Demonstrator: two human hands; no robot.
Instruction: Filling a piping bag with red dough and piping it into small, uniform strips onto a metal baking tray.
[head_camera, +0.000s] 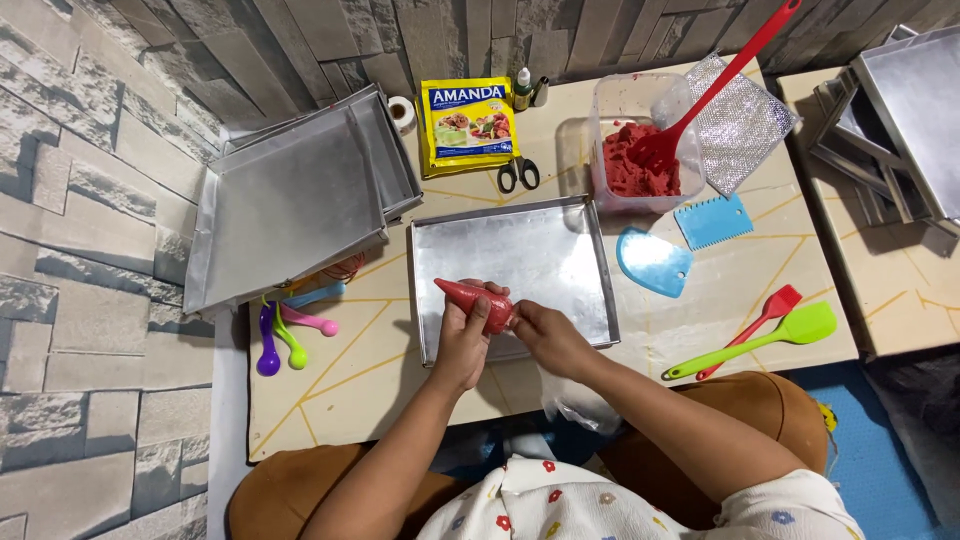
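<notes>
Both hands meet over the near edge of a square metal tray (520, 250) at the middle of the surface (350, 390). Left hand (463, 330) is closed around a red filled piping bag (475, 300) — the pointed tip aims up-left over the tray's bare bottom. Right hand (545, 335) pinches the bag's wide back end, fingers shut on it; loose clear plastic hangs below the right wrist.

Behind the tray: a clear plastic tub (640, 140) of red dough with a red spatula (720, 75) standing in it, handle leaning up-right. A silver mesh sheet (745, 120) lies just right of the tub. Black-handled scissors (518, 173) lie beside a yellow packet (468, 122), with a small dropper bottle (522, 88) behind them.

Right of the tray — a light blue rounded scraper (652, 262) and a blue toothed scraper (712, 220), close but apart. Further right, a green spatula (770, 335) and a smaller red spatula (765, 315) lie crossed, touching.

Left side: a stack of empty metal trays (290, 195), tilted, overhanging the surface edge. Coloured measuring spoons (290, 335) — purple, green, pink, blue — fan out near it. More metal trays (900, 110) are stacked on a second surface at far right.
</notes>
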